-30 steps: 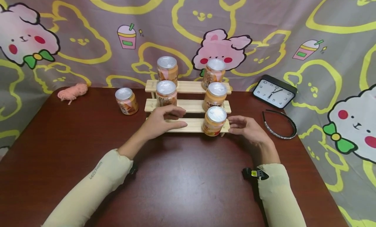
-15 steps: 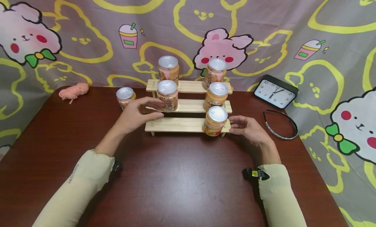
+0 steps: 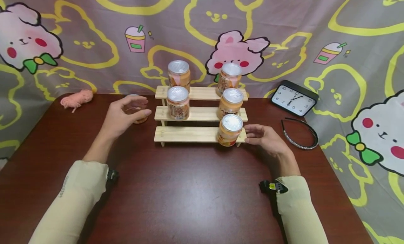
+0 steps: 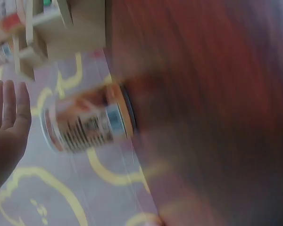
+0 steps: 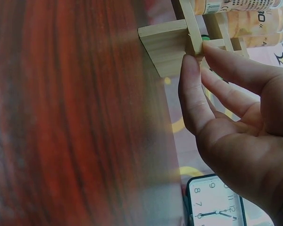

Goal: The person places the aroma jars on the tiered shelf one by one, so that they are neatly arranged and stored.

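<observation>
My left hand point(image 3: 121, 116) is at the jar point(image 3: 141, 120) standing on the table left of the rack, thumb and fingers spread and partly covering it. In the left wrist view the jar point(image 4: 87, 120) has a silver lid and a printed label, with a gap between it and the straight fingers point(image 4: 9, 106). My right hand point(image 3: 266, 140) pinches the right end of the lowest plank of a three-step wooden rack point(image 3: 186, 134). The right wrist view shows thumb and finger at the plank's end point(image 5: 193, 33). Five-fold counting aside, several similar jars point(image 3: 178, 109) stand on the rack.
A black-framed clock point(image 3: 295, 98) and a headband point(image 3: 301, 138) lie right of the rack. Pink yarn point(image 3: 76, 99) sits at the table's back left corner. A patterned cloth point(image 3: 195, 33) hangs behind the table point(image 3: 189, 195).
My left hand has moved left from in front of the rack, past its left end, to the separate jar. The right hand has stayed at the rack's right end.
</observation>
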